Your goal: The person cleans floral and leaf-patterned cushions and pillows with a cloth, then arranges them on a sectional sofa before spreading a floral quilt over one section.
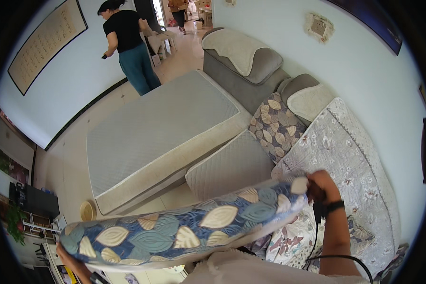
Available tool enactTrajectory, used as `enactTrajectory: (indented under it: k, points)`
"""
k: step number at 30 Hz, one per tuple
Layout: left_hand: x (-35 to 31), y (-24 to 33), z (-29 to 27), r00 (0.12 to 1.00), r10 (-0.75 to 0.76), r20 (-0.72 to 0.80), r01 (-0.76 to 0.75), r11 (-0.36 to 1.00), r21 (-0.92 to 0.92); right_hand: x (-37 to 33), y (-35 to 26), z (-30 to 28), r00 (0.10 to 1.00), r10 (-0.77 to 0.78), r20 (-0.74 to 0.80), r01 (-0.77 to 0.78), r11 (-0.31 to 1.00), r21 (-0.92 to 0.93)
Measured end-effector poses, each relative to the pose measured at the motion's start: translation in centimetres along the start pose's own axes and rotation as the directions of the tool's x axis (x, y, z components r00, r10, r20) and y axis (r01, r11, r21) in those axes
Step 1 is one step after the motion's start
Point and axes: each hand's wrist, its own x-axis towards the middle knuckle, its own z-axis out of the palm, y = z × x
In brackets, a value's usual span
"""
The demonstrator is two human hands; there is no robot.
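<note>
You've got a long leaf-print cushion (pixel 184 229) w/ blue, teal and cream leaves stretched across the lower part of the view, running from abt 8 o'clock up to abt 3 o'clock, held off the sofa in front of you. Your right hand (pixel 321 183) is closed on its right end, fingers wrapped over the edge; a dark watch band (pixel 335 206) sits on that wrist and a black cable (pixel 317 236) hangs down beside the forearm. Your left hand (pixel 68 258) is at the cushion's left end near 8 o'clock, mostly hidden under the fabric, so can't tell whether it's clenched or flat, only that it touches the end from below. Behind the cushion, toward 3 o'clock, a floral sofa cover (pixel 345 156) lies over the seat. At abt 1 o'clock a smaller leaf-print pillow (pixel 275 127) leans against the grey sofa back (pixel 265 61), which has a beige cover on top. Just above the cushion's middle sits a pale quilted seat pad (pixel 229 165), and at 11 o'clock a big grey mattress (pixel 156 128) w/ a cream edge lies on the floor (pixel 66 161). At 12 o'clock another person (pixel 128 42) in a black top and teal trousers stands near the wall, well apart from you. A framed picture (pixel 47 40) hangs at 10 o'clock.
</note>
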Motion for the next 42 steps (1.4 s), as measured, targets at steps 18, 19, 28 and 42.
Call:
enactTrajectory:
  k: [18, 19, 28, 42]
  points:
    - [-20.0, -11.8, 17.4, 0.062, -0.484, 0.873, 0.279, 0.848, 0.451, 18.0, -36.0, -5.3, 0.88, -0.276, -0.387, 0.421, 0.831, 0.364]
    - [-20.6, -15.4, 19.6, -0.15, -0.522, 0.84, -0.089, 0.853, 0.514, 15.8, -36.5, -2.2, 0.932, -0.223, -0.286, 0.317, 0.884, 0.344]
    - [-19.9, -25.7, 26.8, 0.471, -0.212, 0.856, -0.208, 0.917, 0.341, 0.3, -31.8, 13.7, 0.811, 0.129, 0.57, -0.563, 0.436, 0.702]
    - [-25.4, -17.6, 37.9, 0.079, -0.769, 0.635, -0.259, 0.599, 0.758, -3.4, -21.6, 31.8, 0.352, -0.516, 0.781, -0.929, -0.296, 0.224]
